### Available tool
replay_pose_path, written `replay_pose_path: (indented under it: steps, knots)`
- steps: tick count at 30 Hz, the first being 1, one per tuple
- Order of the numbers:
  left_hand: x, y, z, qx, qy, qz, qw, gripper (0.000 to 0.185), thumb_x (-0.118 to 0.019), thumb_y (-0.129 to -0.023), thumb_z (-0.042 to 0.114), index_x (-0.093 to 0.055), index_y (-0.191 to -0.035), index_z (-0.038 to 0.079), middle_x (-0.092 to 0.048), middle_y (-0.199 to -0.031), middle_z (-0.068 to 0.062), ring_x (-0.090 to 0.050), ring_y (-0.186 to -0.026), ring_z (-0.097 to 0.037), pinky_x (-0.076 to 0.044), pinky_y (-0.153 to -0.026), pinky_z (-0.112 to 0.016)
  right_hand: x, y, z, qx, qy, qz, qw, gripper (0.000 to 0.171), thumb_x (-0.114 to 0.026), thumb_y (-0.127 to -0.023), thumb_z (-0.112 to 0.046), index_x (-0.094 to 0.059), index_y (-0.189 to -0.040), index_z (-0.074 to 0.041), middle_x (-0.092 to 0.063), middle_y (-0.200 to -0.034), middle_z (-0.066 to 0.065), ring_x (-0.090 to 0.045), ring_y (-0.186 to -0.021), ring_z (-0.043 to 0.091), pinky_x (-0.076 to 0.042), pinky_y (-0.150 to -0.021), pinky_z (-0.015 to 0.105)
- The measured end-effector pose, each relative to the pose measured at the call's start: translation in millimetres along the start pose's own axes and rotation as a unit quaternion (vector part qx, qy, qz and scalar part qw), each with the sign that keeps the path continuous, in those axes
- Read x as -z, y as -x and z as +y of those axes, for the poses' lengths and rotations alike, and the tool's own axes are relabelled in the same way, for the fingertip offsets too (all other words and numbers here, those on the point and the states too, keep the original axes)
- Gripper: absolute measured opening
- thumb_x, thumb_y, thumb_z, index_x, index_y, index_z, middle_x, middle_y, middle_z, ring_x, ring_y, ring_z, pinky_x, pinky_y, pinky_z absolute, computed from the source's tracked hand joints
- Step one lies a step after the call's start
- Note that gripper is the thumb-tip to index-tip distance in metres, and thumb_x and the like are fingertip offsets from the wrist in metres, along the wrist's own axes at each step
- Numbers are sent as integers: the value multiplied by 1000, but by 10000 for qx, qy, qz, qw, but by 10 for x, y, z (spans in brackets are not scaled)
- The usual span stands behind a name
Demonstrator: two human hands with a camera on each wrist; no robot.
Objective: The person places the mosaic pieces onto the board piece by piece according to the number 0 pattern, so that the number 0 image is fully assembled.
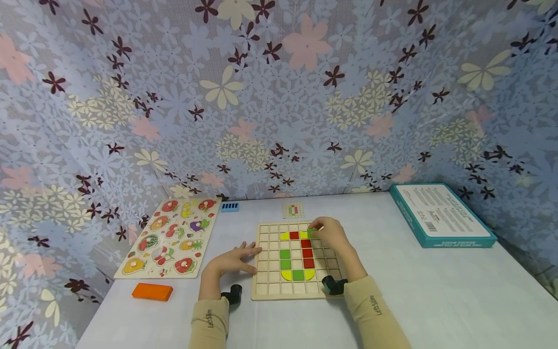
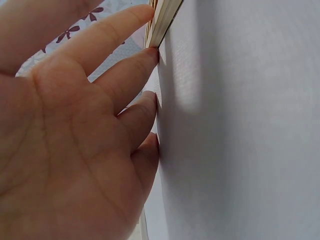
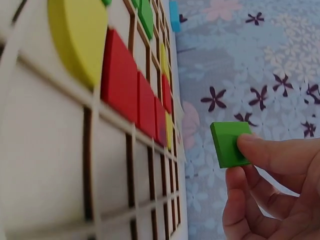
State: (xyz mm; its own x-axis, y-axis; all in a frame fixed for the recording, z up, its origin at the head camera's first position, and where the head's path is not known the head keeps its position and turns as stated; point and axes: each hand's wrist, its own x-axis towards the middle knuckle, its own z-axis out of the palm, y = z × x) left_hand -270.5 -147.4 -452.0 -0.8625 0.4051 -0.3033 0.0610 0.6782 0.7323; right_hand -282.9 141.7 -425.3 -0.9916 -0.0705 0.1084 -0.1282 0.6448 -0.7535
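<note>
Closest to me, both of my sleeves (image 1: 209,322) are reaching forward over the white table (image 1: 436,291). My left hand (image 1: 231,261) is lying flat with straight, spread fingers (image 2: 125,65), holding nothing; its fingertips are pressing on the table and touching the left edge of the wooden grid board (image 1: 266,281).

My right hand (image 1: 332,233) is hovering over the far right part of that board, and I am pinching a small green square tile (image 3: 229,144) between thumb and fingers. In the right wrist view the tile is sitting clear of the board, not yet in any cell. In the head view it is showing just at my fingertips, beside the top row of the pattern.

Laid in the board's cells, just left of and below my right hand, are red squares (image 1: 307,253), green squares (image 1: 285,259) and yellow rounded corner pieces (image 1: 286,275); together they are forming a closed shape.

Beyond my right hand, a small pattern card (image 1: 293,210) is lying on the table. Further left of my left hand a fruit peg puzzle (image 1: 172,237) is lying flat, with a small blue block (image 1: 229,207) at its far corner and an orange block (image 1: 152,291) nearer to me. Well off to the right of my right hand a teal box (image 1: 440,214) is resting face down.
</note>
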Motion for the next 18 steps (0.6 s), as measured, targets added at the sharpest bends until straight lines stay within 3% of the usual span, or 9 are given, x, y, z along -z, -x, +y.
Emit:
replay_pose_path:
  steps: [8,18]
  knots:
    - [-6,-16,3,21,-37,7,10000,68,-76,-73,22,-49,-135,19,-24,-152,-3,-4,-141,-35,-3,-108,-62,-162,-26,-68,114,-13,-127,9999,12,-62,-82,1,-68,-92,-1,-64,-91,11,-58,-82,24,-50,-66,33]
    - [0,-39,-21,56,-46,-8,10000,68,-76,-73,23,-50,-135,19,-25,-152,-1,-4,-142,-32,-4,-109,-60,-347,-54,-183,218,-34,-356,9991,16,-59,-82,4,-67,-94,-4,-62,-86,9,-52,-66,18,-41,-52,24]
